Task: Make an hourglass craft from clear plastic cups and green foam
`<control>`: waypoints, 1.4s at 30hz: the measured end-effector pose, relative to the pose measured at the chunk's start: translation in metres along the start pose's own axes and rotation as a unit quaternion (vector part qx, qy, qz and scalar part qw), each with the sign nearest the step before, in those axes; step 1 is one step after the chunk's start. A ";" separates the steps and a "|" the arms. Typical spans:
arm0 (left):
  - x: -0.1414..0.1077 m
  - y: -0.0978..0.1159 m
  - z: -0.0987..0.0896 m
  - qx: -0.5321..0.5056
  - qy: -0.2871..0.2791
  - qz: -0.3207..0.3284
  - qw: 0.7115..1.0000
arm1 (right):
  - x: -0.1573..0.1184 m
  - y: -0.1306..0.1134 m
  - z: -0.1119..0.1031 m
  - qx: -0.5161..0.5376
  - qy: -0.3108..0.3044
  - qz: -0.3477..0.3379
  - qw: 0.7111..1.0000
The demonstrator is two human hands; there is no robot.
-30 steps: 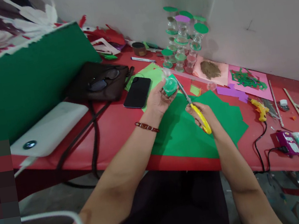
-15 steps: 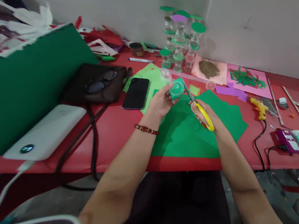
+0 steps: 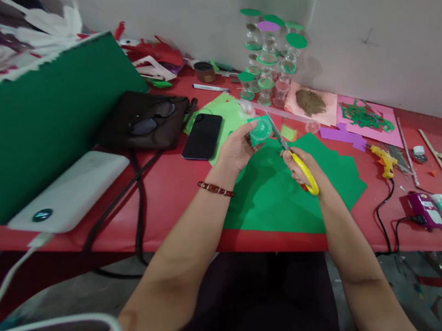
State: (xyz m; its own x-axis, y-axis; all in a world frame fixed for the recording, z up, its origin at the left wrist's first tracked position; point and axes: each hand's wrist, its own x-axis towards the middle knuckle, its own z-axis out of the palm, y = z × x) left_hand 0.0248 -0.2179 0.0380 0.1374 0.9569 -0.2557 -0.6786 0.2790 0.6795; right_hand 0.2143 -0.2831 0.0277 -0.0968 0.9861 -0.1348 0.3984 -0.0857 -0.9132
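My left hand [image 3: 240,147] is closed on a clear round plastic cup [image 3: 261,128] with a piece of green paper stuck against it. In my right hand [image 3: 300,164] is a pair of scissors [image 3: 303,171] with yellow handles, the fingers wrapped round the grips. The blades point up and left, close to the right edge of the green piece; whether they touch it I cannot tell. Below both hands, large green paper sheets [image 3: 280,201] lie on the red table [image 3: 162,218]. A small yellow-green square [image 3: 288,132] lies just beyond the scissors.
Stacked clear cups with green discs [image 3: 267,59] stand by the wall. A phone [image 3: 202,136], black bag [image 3: 123,124] and power bank [image 3: 71,190] are at left. At right lie a yellow glue gun [image 3: 384,161], green scraps on pink paper [image 3: 367,115] and a purple device [image 3: 426,209].
The scissors have tilted very slightly, their handles shifting a little right and down. The view has shifted slightly. Both hands keep their hold.
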 end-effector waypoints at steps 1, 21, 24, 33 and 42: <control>0.000 0.000 0.000 -0.002 0.001 0.002 1.000 | 0.000 0.000 0.000 -0.001 0.001 0.001 1.000; 0.016 -0.005 -0.014 -0.024 0.021 0.076 0.997 | -0.004 -0.007 0.001 -0.020 0.007 0.025 0.999; 0.016 -0.006 -0.014 -0.023 0.019 0.079 0.996 | -0.004 -0.008 0.002 -0.024 0.007 0.029 0.999; 0.019 -0.007 -0.017 -0.020 0.026 0.084 0.996 | -0.006 -0.012 0.001 -0.023 0.003 0.033 0.999; 0.019 -0.010 -0.010 -0.076 0.073 0.059 0.993 | -0.004 -0.009 0.006 -0.038 0.014 0.021 0.999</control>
State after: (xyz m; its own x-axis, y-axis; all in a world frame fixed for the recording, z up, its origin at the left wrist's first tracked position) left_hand 0.0266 -0.2033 0.0193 -0.0489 0.9574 -0.2845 -0.7857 0.1390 0.6028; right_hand 0.2056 -0.2876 0.0338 -0.0526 0.9857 -0.1601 0.4692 -0.1171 -0.8753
